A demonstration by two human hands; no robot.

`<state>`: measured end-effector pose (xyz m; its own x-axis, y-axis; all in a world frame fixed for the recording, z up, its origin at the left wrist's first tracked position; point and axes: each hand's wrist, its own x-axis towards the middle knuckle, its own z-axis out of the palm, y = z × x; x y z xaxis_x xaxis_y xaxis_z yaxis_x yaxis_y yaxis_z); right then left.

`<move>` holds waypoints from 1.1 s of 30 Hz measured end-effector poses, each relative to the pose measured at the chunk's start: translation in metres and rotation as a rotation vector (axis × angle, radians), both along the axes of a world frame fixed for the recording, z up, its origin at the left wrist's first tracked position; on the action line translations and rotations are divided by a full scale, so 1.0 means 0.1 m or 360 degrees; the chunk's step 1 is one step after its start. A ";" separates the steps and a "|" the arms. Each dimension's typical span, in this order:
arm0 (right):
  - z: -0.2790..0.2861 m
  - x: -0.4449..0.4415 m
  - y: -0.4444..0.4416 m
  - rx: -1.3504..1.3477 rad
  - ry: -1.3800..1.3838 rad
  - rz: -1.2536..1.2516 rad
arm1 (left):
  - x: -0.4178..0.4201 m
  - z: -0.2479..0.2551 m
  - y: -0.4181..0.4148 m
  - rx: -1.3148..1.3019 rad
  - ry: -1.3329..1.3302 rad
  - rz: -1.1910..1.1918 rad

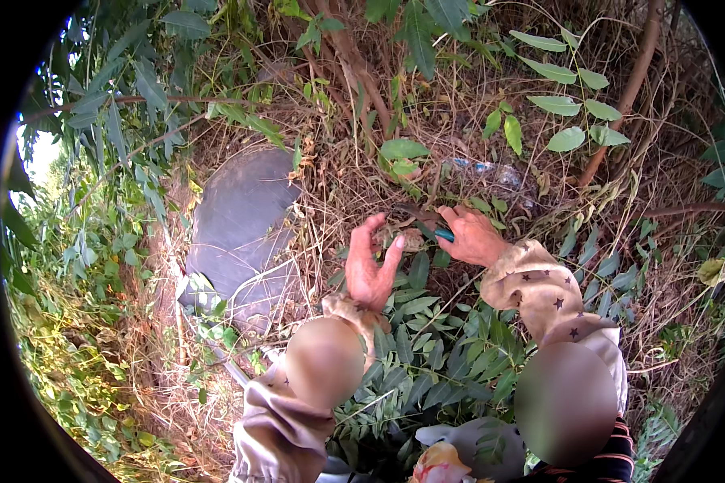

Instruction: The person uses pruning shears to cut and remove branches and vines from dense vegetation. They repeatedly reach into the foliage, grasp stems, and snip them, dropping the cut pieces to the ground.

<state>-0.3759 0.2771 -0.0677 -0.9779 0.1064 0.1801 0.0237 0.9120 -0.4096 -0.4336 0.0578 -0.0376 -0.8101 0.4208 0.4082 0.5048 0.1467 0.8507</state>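
My right hand (pixel 474 236) is closed around the teal handle of pruning shears (pixel 422 217), whose dark metal jaws point left into dry stems. To the left, my left hand (pixel 371 262) is held with thumb and fingers apart above the dry grass, close to the tips of the shears. Nothing shows between its fingers. Dry stems and small green leaves (pixel 403 149) lie just beyond the shears. Leafy green branches (pixel 435 356) spread below both hands, in front of my body.
A dark grey rounded sheet (pixel 241 223) lies at the left among dry grass. Thin brown trunks (pixel 362 78) stand at the top, and another trunk (pixel 631 90) leans at the right. Crumpled clear plastic litter (pixel 501 173) lies beyond my right hand. Foliage hangs at the upper left.
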 end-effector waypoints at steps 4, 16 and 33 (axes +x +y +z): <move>0.05 0.02 0.06 0.0080 -0.0109 -0.0066 | 0.01 -0.06 0.16 -0.0001 0.0240 0.0063; 0.36 -0.10 0.51 0.0687 -0.0502 -0.0271 | 0.25 -0.20 0.04 -0.0090 0.0348 -0.0166; 0.26 -0.15 0.49 -0.0028 -0.0396 -0.0522 | 0.02 -0.75 -0.01 0.0228 -0.0043 -0.0241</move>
